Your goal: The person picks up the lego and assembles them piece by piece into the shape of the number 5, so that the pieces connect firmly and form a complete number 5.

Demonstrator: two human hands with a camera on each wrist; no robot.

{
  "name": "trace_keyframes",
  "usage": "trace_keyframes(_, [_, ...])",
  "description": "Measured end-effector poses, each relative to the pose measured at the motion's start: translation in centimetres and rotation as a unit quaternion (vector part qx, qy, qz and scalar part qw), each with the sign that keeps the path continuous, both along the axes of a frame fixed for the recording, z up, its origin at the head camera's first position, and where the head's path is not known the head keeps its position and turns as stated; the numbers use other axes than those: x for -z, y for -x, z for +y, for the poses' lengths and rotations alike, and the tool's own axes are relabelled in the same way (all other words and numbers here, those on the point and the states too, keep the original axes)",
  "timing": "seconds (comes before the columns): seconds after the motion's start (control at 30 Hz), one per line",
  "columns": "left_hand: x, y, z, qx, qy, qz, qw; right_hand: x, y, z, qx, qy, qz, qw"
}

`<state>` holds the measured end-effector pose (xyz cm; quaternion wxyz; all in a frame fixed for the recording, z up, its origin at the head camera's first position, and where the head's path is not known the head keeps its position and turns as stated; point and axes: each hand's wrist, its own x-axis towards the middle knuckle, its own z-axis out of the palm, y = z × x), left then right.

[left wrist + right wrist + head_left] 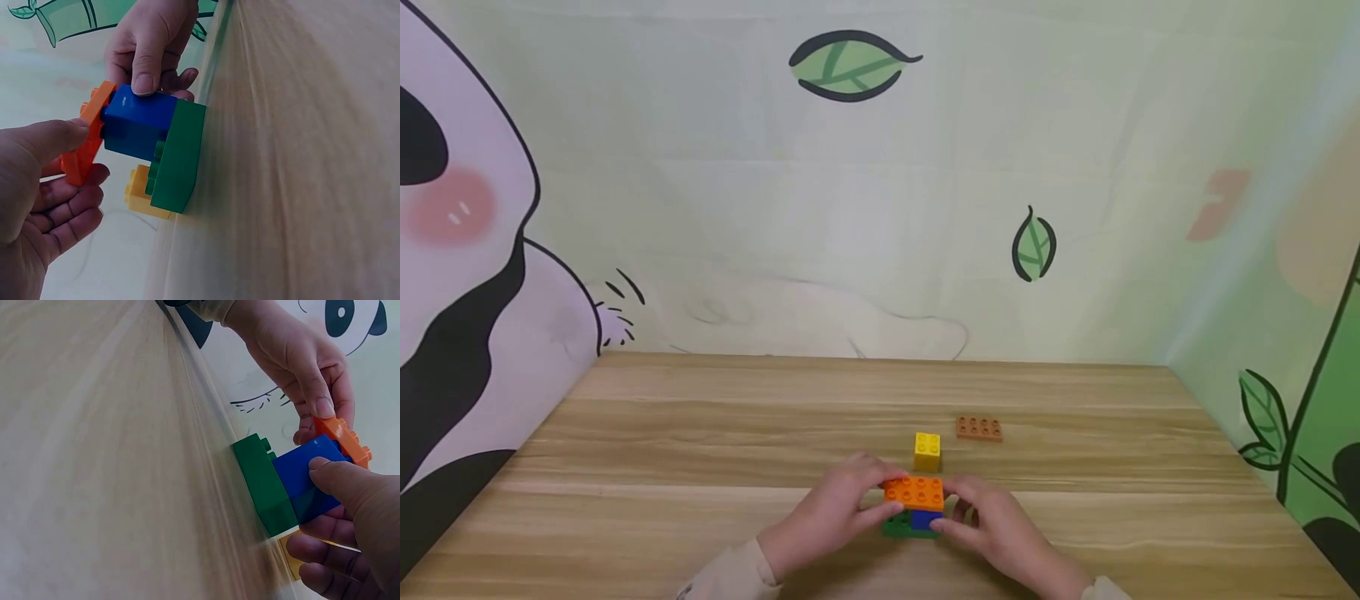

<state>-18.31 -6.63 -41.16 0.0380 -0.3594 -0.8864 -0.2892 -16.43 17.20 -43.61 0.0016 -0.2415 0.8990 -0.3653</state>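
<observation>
My left hand point(827, 510) pinches the left end of a flat orange building plate point(914, 493) between thumb and fingers. The plate lies over a blue brick point(140, 122), looks slightly tilted, and its left part overhangs. Whether it is fully seated I cannot tell. Beneath, the blue brick stands on the right end of a green brick point(261, 487), whose bare studs show at the left. With thumb and fingers, my right hand point(1000, 523) grips the blue brick from its right side. The green brick rests on the table.
Just behind the stack stands a yellow brick point(927, 454). Farther back and to the right, a flat brown plate point(979, 429) lies on the wooden table point(700, 433). A printed cloth with leaves and a panda point(467, 250) hangs behind and along the sides.
</observation>
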Motion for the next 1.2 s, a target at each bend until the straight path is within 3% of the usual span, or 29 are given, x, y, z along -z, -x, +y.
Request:
trace_keyframes(0.37, [-0.58,-0.15,-0.01,-0.002,0.042,0.01,0.9991,-0.02,-0.04,-0.13,0.002,0.001,-0.004,1.0])
trace_keyframes(0.7, [-0.52,-0.14,-0.05,-0.001,0.049,0.024,0.9985,0.14,-0.01,-0.08,-0.001,0.009,-0.003,1.0])
trace_keyframes(0.9, [-0.48,-0.07,-0.08,-0.004,0.05,0.011,0.9987,0.01,-0.02,-0.06,-0.001,0.006,-0.007,1.0])
trace_keyframes(1.2, [0.05,0.15,-0.13,-0.012,0.008,-0.022,0.9996,0.15,0.02,-0.04,0.0,0.001,-0.003,1.0])
